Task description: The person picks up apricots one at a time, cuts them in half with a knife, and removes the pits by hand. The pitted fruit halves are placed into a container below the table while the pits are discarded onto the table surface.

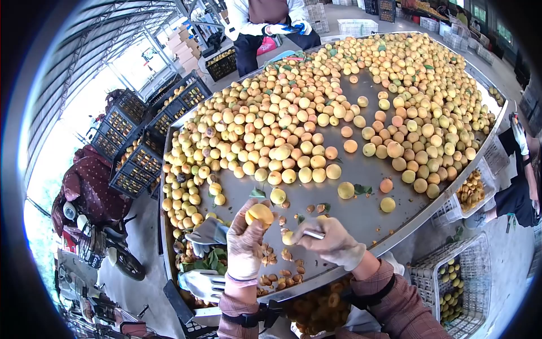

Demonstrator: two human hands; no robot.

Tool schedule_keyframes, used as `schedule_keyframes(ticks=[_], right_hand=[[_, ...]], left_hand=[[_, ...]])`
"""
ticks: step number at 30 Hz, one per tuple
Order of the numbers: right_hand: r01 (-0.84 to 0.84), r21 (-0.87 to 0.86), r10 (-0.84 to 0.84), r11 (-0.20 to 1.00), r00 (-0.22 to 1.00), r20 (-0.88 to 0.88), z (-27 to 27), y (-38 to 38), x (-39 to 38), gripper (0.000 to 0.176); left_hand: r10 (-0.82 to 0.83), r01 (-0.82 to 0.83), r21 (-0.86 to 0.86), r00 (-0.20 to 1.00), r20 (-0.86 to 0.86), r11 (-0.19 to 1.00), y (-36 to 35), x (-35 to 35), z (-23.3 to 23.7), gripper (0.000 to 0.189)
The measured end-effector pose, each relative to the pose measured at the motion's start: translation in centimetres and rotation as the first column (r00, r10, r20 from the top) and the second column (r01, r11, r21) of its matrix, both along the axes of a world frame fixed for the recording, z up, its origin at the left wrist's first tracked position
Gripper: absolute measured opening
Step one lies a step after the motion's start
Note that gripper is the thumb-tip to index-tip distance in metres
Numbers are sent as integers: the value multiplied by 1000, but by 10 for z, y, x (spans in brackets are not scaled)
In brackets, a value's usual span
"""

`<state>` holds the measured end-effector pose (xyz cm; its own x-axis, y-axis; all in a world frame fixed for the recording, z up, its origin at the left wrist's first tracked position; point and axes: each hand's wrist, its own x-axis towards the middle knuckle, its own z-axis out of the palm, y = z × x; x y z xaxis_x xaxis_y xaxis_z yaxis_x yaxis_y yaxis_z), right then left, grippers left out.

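My left hand [247, 240], in a thin pale glove, holds a yellow-orange apricot [259, 214] that looks split, above the metal table's near part. To its right my right hand [333, 243], also gloved, is closed round a small tool with a metallic end [314, 233]. A small yellow piece of fruit [288, 238] shows at its fingertips. Brown pits [285, 278] lie on the table [316, 206] between and below the hands. Many whole apricots [282, 152] are heaped beyond them.
Grey gloves [208, 236] and leaves lie left of my left hand. Black crates [135, 164] of fruit stand at the left, a white crate [457, 282] at the lower right. One person [271, 22] is across the table, another [516, 175] at the right.
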<state>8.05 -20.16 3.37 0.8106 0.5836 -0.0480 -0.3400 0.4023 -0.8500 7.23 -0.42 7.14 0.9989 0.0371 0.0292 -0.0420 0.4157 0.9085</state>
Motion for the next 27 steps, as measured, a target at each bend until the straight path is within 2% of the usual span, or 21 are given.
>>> schedule_keyframes(ticks=[1,2,3,4,5,7,9,10,11,12,13,15,17,19,20,21,22,23,25,26,27], right_hand=[[168,-60,-161,984,982,99,4,-3,1,21],[282,137,-293,950,954,69,3,6,-1,28],[283,136,-293,949,954,65,6,12,-1,28],[441,-160,-344,883,841,417,13,14,-2,33],[633,-362,-228,684,657,718,21,16,-3,39],[622,-464,-156,632,687,709,28,15,-3,46],[629,-250,-228,736,578,784,13,17,2,44],[496,-265,-214,827,713,668,12,12,3,37],[496,-265,-218,827,717,662,14,9,4,37],[370,-190,-303,909,902,308,18,6,7,34],[278,-60,-283,959,955,-92,22,3,10,32],[318,-53,-322,947,941,-107,27,2,11,29],[270,-31,-270,962,936,-225,25,-5,9,28],[173,-30,-175,985,965,-195,29,-21,4,33],[-44,-114,47,992,999,17,28,-28,3,33],[-236,-239,287,942,936,206,27,-30,2,35],[-37,-169,111,985,884,455,19,-18,2,34],[-41,-170,114,985,886,450,16,-20,2,34],[134,-58,-136,989,990,-33,19,-29,1,33],[200,127,-196,972,980,-43,14,-29,2,34],[208,124,-203,970,978,-51,13,-26,2,34]], left_hand=[[31,-37,-86,997,-65,996,7,2,-1,51],[6,-17,-84,992,-123,996,10,0,-3,52],[6,-17,-83,992,-128,996,7,-1,-5,52],[-32,24,-43,981,-193,999,-3,-4,-4,51],[-68,69,-7,963,-259,998,-10,-7,-3,50],[-126,165,103,942,-310,981,-10,-11,-3,51],[-153,224,207,938,-312,952,-7,-11,-2,51],[-152,225,210,937,-315,952,-8,-13,0,51],[-198,251,145,931,-306,957,-9,-17,4,55],[-244,277,79,925,-290,958,-11,-21,8,58],[-290,304,10,919,-267,953,-13,-22,10,61],[-370,358,-93,908,-199,929,-4,-17,-3,62],[-292,213,-349,937,-192,913,2,-18,-12,57],[-276,188,-380,942,-192,906,9,-17,-24,54],[-242,145,-379,945,-222,914,7,-17,-22,54],[-207,101,-377,946,-250,921,5,-18,-21,54],[-219,137,-312,945,-244,940,3,-18,-21,55],[-216,133,-314,944,-249,940,1,-18,-23,55],[-227,128,-330,932,-281,935,-5,-20,-28,55],[-162,84,-233,926,-341,969,-14,-22,-26,56],[-169,89,-235,922,-349,968,-18,-23,-29,56]])
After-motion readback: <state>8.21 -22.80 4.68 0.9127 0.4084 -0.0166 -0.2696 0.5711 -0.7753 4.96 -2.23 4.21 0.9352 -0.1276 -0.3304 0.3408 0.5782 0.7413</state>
